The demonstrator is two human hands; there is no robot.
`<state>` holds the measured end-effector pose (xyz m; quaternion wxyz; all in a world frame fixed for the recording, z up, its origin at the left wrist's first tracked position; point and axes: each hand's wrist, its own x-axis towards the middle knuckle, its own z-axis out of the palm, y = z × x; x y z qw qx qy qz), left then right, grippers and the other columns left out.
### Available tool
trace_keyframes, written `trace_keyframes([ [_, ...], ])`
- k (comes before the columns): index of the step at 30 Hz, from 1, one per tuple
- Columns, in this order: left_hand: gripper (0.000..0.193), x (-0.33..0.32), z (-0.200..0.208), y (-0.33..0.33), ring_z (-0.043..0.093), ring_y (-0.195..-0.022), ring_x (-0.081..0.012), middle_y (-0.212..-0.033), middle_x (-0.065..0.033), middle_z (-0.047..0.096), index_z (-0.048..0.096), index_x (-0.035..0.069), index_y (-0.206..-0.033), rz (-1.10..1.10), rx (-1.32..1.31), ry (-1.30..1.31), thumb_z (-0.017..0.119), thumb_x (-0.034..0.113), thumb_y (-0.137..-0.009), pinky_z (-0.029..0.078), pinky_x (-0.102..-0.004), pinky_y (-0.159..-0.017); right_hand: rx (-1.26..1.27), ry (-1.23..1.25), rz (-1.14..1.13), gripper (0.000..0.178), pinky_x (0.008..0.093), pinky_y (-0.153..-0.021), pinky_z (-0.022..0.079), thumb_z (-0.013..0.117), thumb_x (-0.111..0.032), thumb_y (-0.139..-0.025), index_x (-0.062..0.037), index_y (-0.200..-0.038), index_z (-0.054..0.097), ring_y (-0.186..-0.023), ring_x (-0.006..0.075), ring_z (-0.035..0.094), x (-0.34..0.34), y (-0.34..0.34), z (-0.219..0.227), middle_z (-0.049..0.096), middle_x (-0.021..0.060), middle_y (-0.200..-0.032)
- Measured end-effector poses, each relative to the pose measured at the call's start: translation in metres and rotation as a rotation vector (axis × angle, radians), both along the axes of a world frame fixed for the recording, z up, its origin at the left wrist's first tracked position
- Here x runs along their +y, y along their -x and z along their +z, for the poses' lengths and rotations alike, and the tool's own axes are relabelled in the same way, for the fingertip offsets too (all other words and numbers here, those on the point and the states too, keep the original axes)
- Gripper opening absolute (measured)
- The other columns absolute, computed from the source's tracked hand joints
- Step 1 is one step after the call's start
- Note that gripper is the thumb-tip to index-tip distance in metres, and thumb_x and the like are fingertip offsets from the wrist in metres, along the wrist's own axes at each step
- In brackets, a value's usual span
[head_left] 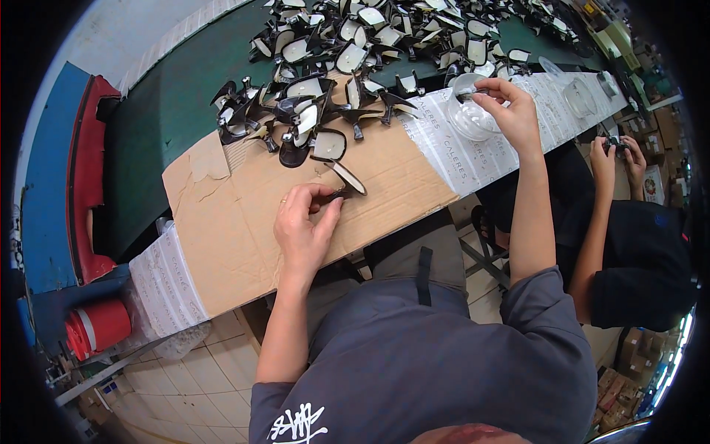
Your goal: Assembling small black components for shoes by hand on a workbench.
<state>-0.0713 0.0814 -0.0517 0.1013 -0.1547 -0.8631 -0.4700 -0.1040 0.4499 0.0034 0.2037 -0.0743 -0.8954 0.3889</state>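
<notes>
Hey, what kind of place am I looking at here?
Probably a shoe factory workbench: a heap of black heeled shoe soles lies on a green belt, the left hand holds one sole piece, and a co-worker works alongside.

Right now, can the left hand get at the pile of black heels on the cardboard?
Probably yes. The left hand holds one heel piece on the cardboard, and the pile of black heels lies just beyond it with nothing between them.
</notes>
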Motion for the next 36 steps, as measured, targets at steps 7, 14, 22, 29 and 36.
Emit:
trace_keyframes([
  [7, 0.023, 0.003, 0.006, -0.001, 0.057, -0.071, -0.0184, -0.084, -0.0044, 0.061, 0.069, 0.006, -0.096, -0.015, 0.015, 0.038, 0.076, 0.015, -0.076, 0.047, -0.031, -0.065, 0.056, 0.115, -0.017, 0.022, 0.0247, -0.069, 0.047, 0.075, -0.016, -0.079, -0.004, -0.097, 0.072, -0.077, 0.0094, 0.063, -0.006, -0.005, 0.001, 0.071, 0.0025, -0.085],
  [14, 0.023, -0.001, -0.001, -0.001, 0.059, -0.074, -0.0175, -0.089, -0.0066, 0.062, 0.07, 0.002, -0.097, -0.043, 0.105, 0.152, 0.075, 0.014, -0.079, 0.048, -0.0289, -0.065, 0.072, 0.155, -0.01, 0.022, 0.0231, -0.071, 0.046, 0.075, -0.014, -0.079, -0.0021, -0.098, 0.071, -0.079, 0.0088, 0.062, -0.012, -0.007, 0.0, 0.07, 0.0024, -0.087],
  [22, 0.017, -0.014, 0.012, -0.01, 0.059, -0.074, -0.0079, -0.086, -0.0025, 0.064, 0.068, -0.002, -0.097, -0.048, -0.276, -0.283, 0.073, 0.002, -0.081, 0.047, -0.0215, -0.065, 0.121, 0.354, 0.113, 0.023, 0.0196, -0.071, 0.044, 0.073, -0.011, -0.082, -0.0014, -0.102, 0.07, -0.08, 0.0072, 0.06, -0.03, -0.007, 0.005, 0.068, 0.0014, -0.088],
  [29, 0.021, -0.03, 0.021, -0.03, 0.06, -0.086, -0.0086, -0.109, -0.0064, 0.062, 0.062, 0.0, -0.103, -0.011, -0.372, -0.842, 0.069, -0.003, -0.083, 0.053, -0.0224, -0.072, 0.166, 0.848, 0.349, 0.031, 0.0229, -0.08, 0.039, 0.065, -0.007, -0.087, 0.003, -0.116, 0.062, -0.09, 0.0066, 0.054, -0.092, -0.03, 0.011, 0.065, 0.0039, -0.104],
  [36, 0.03, -0.035, 0.026, -0.05, 0.058, -0.093, -0.0097, -0.12, -0.0093, 0.055, 0.059, 0.003, -0.104, -0.072, -0.391, -0.986, 0.068, -0.012, -0.079, 0.052, -0.0219, -0.074, -0.043, 0.956, 0.539, 0.025, 0.0228, -0.083, 0.042, 0.066, -0.003, -0.086, 0.0019, -0.11, 0.063, -0.09, 0.0081, 0.055, -0.183, -0.07, 0.019, 0.064, 0.0043, -0.104],
])
